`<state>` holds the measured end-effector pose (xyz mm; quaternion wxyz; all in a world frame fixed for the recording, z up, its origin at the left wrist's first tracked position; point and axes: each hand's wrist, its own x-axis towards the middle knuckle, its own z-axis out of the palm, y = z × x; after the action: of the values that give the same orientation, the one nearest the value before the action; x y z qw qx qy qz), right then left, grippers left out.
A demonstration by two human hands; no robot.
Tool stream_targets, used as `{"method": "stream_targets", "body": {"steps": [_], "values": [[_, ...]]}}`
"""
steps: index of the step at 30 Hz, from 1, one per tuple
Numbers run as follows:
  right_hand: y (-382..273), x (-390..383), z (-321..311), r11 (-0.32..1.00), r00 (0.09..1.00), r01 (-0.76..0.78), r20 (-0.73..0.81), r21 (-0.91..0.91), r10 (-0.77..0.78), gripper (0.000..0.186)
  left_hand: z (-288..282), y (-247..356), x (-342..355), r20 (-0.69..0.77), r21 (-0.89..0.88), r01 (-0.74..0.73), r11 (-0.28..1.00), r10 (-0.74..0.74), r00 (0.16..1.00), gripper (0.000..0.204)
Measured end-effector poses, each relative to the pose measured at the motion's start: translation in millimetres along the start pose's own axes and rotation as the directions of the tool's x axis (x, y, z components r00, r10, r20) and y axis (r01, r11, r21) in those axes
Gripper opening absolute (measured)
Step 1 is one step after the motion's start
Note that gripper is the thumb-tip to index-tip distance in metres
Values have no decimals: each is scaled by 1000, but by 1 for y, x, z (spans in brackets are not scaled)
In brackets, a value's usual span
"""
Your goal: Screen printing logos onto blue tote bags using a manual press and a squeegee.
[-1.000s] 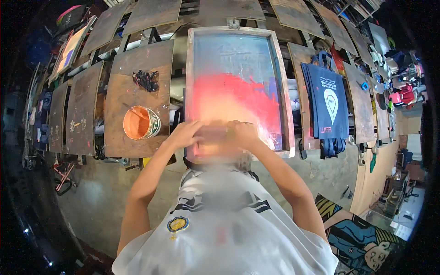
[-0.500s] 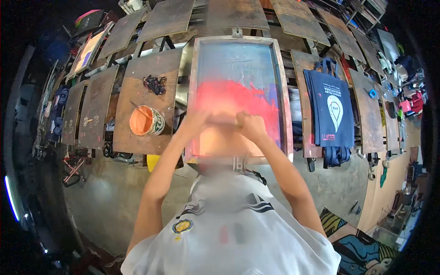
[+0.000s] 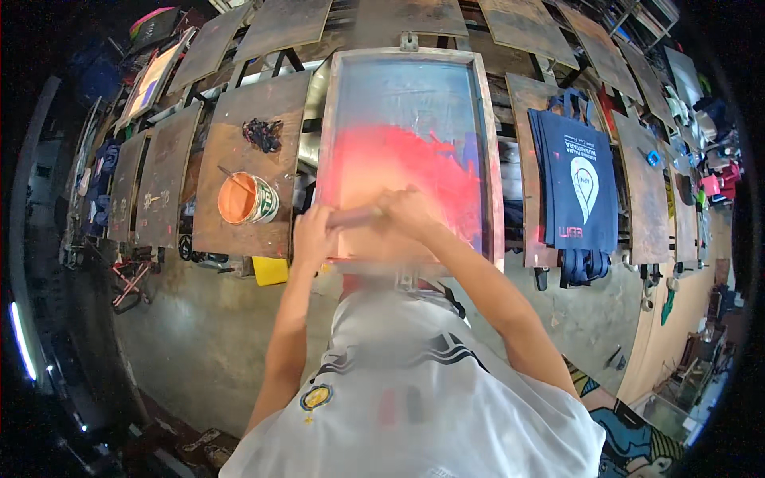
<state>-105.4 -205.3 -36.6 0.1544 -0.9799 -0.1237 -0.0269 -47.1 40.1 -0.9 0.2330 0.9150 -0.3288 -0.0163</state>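
Observation:
A wooden-framed printing screen [image 3: 488,151] lies in front of me, its mesh bluish at the far end. Pink-red ink [image 3: 390,147] covers the middle of the mesh, turning orange toward the near end. Over that near part is a squeegee [image 3: 355,217], a bar with a slightly blurred outline, its right end higher than its left. My left hand [image 3: 312,233] is closed round its left end, by the frame's left side. My right hand [image 3: 408,210] grips it farther right. The blade's contact with the mesh is hidden.
Left of the screen, a board [image 3: 231,131] carries an open tub of orange ink [image 3: 256,205] with a stick in it and a dark crumpled wad [image 3: 263,135]. On the right lie stacked navy tote bags [image 3: 558,175]. More boards [image 3: 522,30] stand in a row behind.
My left hand has moved left and toward me; my right hand has shifted slightly left. The squeegee now slants and shows more clearly. The whole view has shifted a little.

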Motion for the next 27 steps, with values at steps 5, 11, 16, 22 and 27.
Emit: {"method": "stream_targets", "body": {"steps": [5,11,16,22,27], "values": [[-2,9,-12,994,996,-93,-4,55,93,27,-6,-23,26,101,23,-121,992,118,988,39],[20,-58,-33,929,918,-368,-148,31,368,32,14,35,73,85,-62,-364,929,368,926,42],[19,-118,-73,745,745,-661,-38,96,666,40,45,107,126,342,-80,-578,812,567,749,52],[-13,-144,-39,550,545,-831,-74,86,835,44,86,133,141,411,-107,-723,682,693,593,60],[-38,-108,-30,434,428,-889,-74,144,901,51,81,104,152,410,-159,-713,683,702,582,64]]}}
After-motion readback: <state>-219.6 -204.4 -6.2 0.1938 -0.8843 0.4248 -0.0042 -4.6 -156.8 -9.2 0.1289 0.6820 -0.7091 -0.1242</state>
